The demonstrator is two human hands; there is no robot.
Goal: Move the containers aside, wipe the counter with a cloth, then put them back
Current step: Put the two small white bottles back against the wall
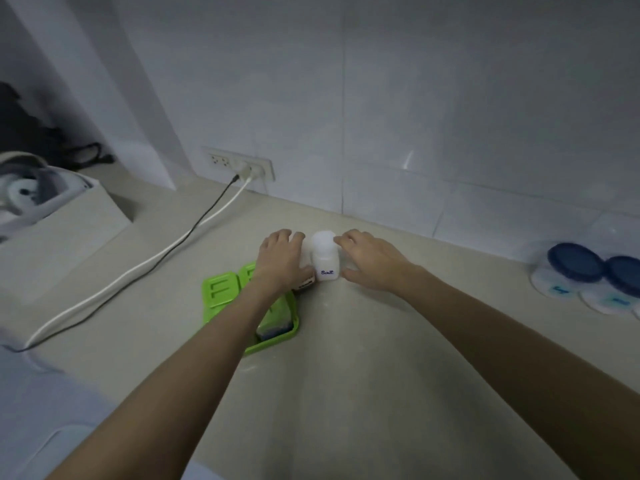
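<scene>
We see the salt jar (325,259) on the counter (363,358) near the wall, between our left hand (282,261) and right hand (372,261); the lidded box (242,299) lies left of it, two capped containers (588,275) far right

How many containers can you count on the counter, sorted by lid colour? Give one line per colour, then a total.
White lid: 1, the Salt jar between the left hand and right hand
Blue lids: 2, the round tubs at the right edge
Green lid: 1, the open green box
Lid hidden: 1, a jar under the left hand
Total: 5
</scene>
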